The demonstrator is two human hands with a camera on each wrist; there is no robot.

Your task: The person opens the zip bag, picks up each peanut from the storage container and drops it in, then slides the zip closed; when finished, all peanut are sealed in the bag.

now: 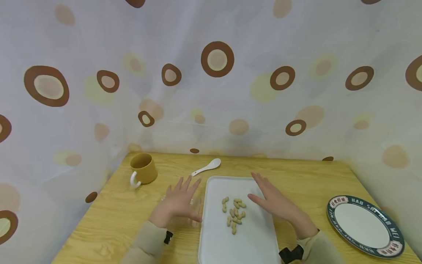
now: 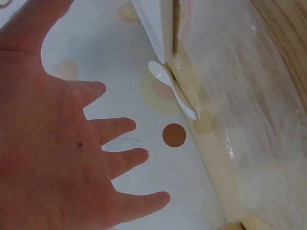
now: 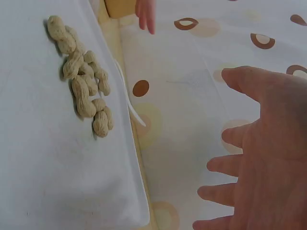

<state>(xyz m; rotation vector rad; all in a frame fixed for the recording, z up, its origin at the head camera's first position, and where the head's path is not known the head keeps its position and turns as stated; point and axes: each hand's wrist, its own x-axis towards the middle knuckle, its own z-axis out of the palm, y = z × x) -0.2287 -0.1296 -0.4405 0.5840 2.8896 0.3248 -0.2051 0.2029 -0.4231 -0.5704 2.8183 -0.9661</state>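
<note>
Several unshelled peanuts (image 1: 236, 212) lie grouped on a white rectangular tray (image 1: 221, 245). My left hand (image 1: 176, 205) is held over the table just left of the tray, its fingers spread and holding nothing. A clear plastic bag (image 2: 249, 96) lies flat on the table beneath it, partly hidden by the hand in the head view. Over the tray's right edge my right hand (image 1: 278, 205) hovers with fingers extended and thumb apart, also holding nothing. The right wrist view shows the peanuts (image 3: 84, 91) close up, with the right palm (image 3: 273, 158) off to their right.
A white spoon (image 1: 207, 167) lies behind the tray. At the back left stands a mustard-yellow mug (image 1: 144, 169) with a white handle. A plate (image 1: 361, 225) with a dark green lettered rim sits at the right edge. Patterned cloth (image 1: 217, 110) encloses the wooden table (image 1: 178, 253).
</note>
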